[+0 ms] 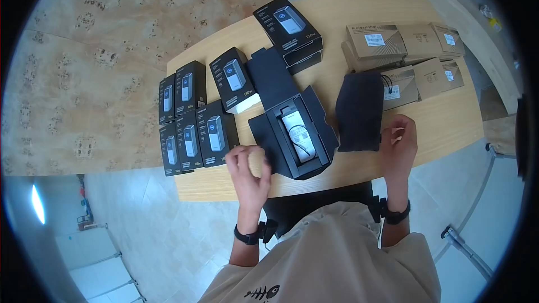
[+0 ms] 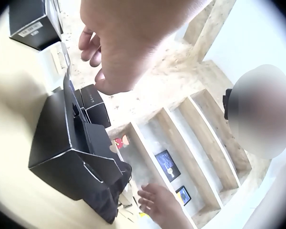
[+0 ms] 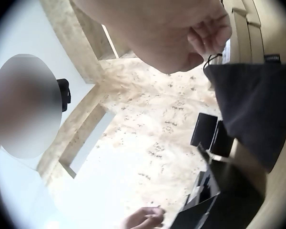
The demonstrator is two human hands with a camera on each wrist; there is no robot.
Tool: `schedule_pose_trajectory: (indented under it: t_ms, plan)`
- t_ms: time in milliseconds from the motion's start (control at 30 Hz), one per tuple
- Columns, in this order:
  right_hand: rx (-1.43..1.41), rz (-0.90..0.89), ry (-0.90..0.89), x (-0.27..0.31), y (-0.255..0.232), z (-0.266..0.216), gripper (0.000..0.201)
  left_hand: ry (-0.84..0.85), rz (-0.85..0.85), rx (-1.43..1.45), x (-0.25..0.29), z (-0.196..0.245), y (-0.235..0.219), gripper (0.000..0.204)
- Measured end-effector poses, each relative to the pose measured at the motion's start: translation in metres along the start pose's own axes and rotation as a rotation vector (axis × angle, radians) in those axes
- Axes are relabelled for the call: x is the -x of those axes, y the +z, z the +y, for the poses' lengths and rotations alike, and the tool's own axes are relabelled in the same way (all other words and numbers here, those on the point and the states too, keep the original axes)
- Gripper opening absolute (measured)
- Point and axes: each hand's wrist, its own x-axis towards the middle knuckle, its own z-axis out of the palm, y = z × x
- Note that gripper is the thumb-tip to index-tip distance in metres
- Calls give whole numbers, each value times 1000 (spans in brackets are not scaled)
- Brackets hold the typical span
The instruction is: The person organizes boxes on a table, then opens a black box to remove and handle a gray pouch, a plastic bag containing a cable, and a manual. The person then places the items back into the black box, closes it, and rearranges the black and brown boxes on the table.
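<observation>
An opened black box (image 1: 273, 139) lies in the middle of the table, its flaps spread out. Inside it sits a white-labelled device (image 1: 299, 134) with a thin black cord looped over it. My left hand (image 1: 247, 177) hovers by the box's left flap, fingers loosely bent and holding nothing. To the right of the box is a dark cloth pouch (image 1: 359, 113) with a drawstring (image 1: 387, 82). Close to the pouch's lower right edge, my right hand (image 1: 400, 145) has loosely curled fingers with nothing in them. The right wrist view shows the pouch (image 3: 257, 100) below that hand.
Several closed black boxes (image 1: 191, 87) with a device picture stand on the left, and more black boxes (image 1: 288, 22) are stacked at the back. Brown cardboard boxes (image 1: 376, 45) with white labels fill the right rear. The curved wooden table (image 1: 443, 129) ends just before my body.
</observation>
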Motion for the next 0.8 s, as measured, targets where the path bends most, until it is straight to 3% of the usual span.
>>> schedule_pose_trajectory:
  t_ms: [33,100,233,300,467,633,800]
  plan:
    - [4,0,-1,-1,0,0,19,-67,43,-3,4,-7,0,32]
    - [260,-157,74,-3,1,-3,20,-41,36,-20,9,-18,0,37]
    - [289,-175,9,-2,13,1,24,-158,7,127,21,-19,-1,35]
    - [258,-226,77,-5,17,5,22,-181,25,155,27,-17,-3,34]
    - [53,-295,-22,-2,21,20,19,-191,29,259,34,-16,-5,35]
    - [-46,-270,-84,3,7,-3,20,-112,61,281,38,-2,-6,32]
    - [-166,-128,-110,14,-10,-40,23,-59,9,333,36,8,-4,31]
